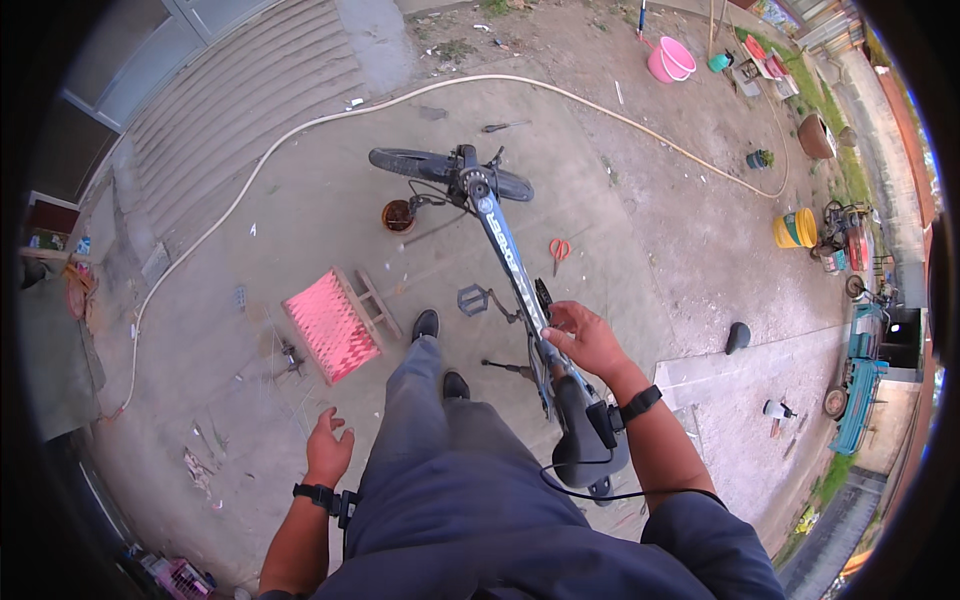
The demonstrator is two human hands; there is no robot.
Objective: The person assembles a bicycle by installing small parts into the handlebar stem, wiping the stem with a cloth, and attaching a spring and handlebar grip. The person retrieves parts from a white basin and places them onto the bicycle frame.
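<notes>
A blue and white bicycle (505, 245) stands in front of me, slightly to my right. Its front wheel (410, 162) is turned sideways at the far end, and the black saddle (578, 430) is close to my right side. My right hand (592, 342) is at the frame tube just ahead of the saddle, thumb on the tube and fingers curled over its right side; the fingertips are partly hidden. Low on my left, my left hand (328, 450) hangs with nothing in it, fingers loosely bent and apart. A black pedal (472, 299) sticks out left of the frame.
A low stool with a pink woven seat (332, 325) stands left of my feet. Orange-handled scissors (560, 249) lie right of the bicycle, and a small pot (398, 216) sits near the front wheel. A pale hose (300, 125) curves across the ground. Farther off are a pink bucket (670, 60) and yellow bucket (795, 229).
</notes>
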